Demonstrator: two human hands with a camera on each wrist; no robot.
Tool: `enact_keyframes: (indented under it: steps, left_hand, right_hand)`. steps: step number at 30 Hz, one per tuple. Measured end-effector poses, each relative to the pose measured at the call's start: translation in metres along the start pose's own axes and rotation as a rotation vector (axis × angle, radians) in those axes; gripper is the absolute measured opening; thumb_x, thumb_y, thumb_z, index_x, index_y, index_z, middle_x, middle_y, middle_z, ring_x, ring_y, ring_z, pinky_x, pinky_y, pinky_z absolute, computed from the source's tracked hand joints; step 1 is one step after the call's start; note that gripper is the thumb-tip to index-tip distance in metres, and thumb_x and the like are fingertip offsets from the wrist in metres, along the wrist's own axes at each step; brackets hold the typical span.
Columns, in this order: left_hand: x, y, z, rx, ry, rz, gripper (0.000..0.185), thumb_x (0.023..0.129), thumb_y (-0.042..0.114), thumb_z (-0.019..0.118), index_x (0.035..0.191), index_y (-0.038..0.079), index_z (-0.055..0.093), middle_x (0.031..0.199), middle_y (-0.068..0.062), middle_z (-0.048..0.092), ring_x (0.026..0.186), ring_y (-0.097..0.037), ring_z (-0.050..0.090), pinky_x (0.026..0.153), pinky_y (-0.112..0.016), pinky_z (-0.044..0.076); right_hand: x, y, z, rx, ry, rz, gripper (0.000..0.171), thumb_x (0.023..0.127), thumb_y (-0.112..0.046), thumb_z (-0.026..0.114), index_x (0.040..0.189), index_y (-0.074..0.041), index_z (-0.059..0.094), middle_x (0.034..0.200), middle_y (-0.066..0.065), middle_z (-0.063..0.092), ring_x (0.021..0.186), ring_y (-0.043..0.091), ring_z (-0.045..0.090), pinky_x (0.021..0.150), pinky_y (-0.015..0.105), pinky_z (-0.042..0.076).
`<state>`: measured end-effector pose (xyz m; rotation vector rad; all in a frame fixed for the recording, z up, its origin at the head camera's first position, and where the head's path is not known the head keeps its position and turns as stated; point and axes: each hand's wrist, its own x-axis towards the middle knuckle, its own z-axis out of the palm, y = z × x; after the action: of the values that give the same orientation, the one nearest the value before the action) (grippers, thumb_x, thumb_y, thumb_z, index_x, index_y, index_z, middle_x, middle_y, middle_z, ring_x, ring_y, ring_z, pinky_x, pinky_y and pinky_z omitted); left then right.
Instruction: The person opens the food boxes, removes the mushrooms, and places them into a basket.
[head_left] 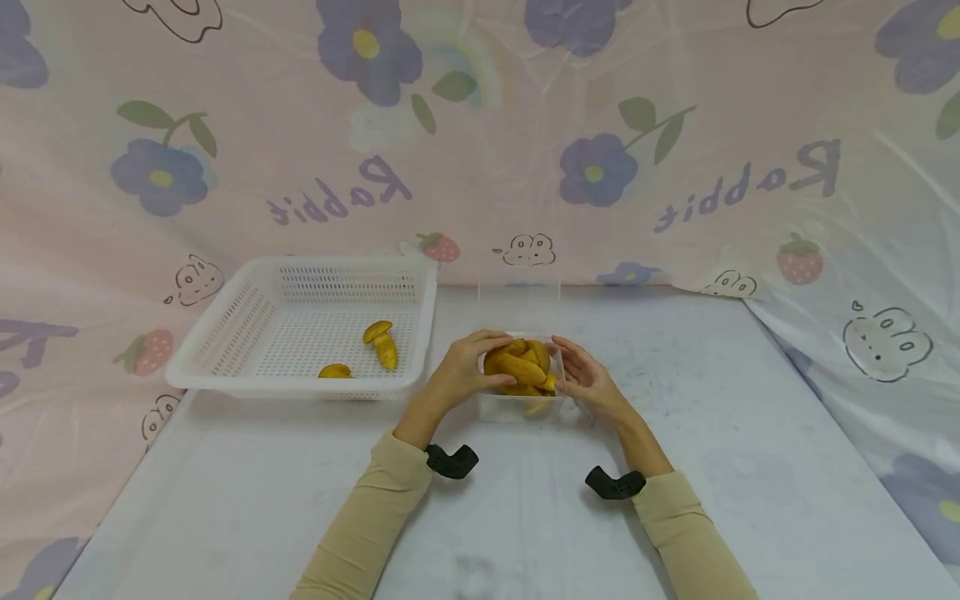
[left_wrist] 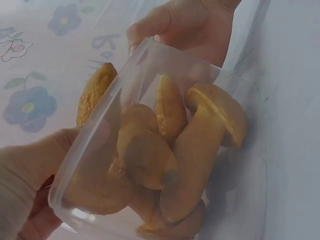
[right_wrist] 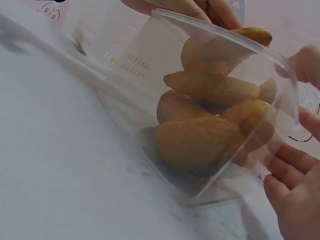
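A clear plastic container stands on the table, filled with several yellow-brown mushrooms. Some of the mushrooms rise to its rim or above it. My left hand holds the container's left side, its thumb at the front by the mushrooms and its fingers over the far edge. On the opposite side, my right hand holds the right wall between thumb and fingers. The container hides parts of both hands in the wrist views. Two more mushrooms lie in a white basket: one whole, the other partly hidden by the front rim.
The perforated basket stands left of the container on a white table. Behind the container, a clear upright panel shows faintly. A printed cloth hangs along the back. Black curved pieces sit at both wrists.
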<state>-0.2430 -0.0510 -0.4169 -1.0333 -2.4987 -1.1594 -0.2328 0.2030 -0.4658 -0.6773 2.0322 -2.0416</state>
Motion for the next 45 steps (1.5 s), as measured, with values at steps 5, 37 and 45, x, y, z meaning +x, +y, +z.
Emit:
enact_keyframes:
  steps: [5, 37, 45]
  left_hand:
    - [0.001, 0.001, -0.001, 0.001, 0.013, 0.009, 0.053, 0.075, 0.015, 0.081, 0.123, 0.000, 0.063, 0.128, -0.014, 0.065, 0.122, -0.028, 0.060, 0.107, -0.037, 0.049]
    - [0.016, 0.013, -0.095, 0.121, 0.233, 0.101, 0.053, 0.072, 0.011, 0.084, 0.120, -0.003, 0.064, 0.122, -0.018, 0.067, 0.113, -0.031, 0.064, 0.098, -0.039, 0.055]
    - [0.018, 0.003, -0.118, 0.117, 0.253, 0.074, 0.055, 0.072, 0.009, 0.083, 0.122, -0.003, 0.063, 0.122, -0.019, 0.066, 0.111, -0.031, 0.064, 0.096, -0.040, 0.056]
  right_hand:
    - [0.000, 0.001, 0.000, -0.005, 0.002, -0.005, 0.077, 0.092, -0.009, 0.063, 0.153, -0.002, 0.017, 0.157, 0.032, 0.014, 0.147, 0.048, 0.009, 0.108, 0.001, 0.031]
    - [-0.003, 0.002, 0.000, 0.023, -0.005, -0.006, 0.079, 0.091, -0.011, 0.064, 0.153, -0.002, 0.017, 0.156, 0.035, 0.011, 0.147, 0.016, 0.029, 0.108, 0.002, 0.033]
    - [-0.001, 0.001, 0.000, 0.001, -0.005, -0.005, 0.079, 0.091, -0.013, 0.065, 0.153, -0.003, 0.017, 0.157, 0.034, 0.013, 0.150, 0.037, 0.016, 0.108, 0.001, 0.032]
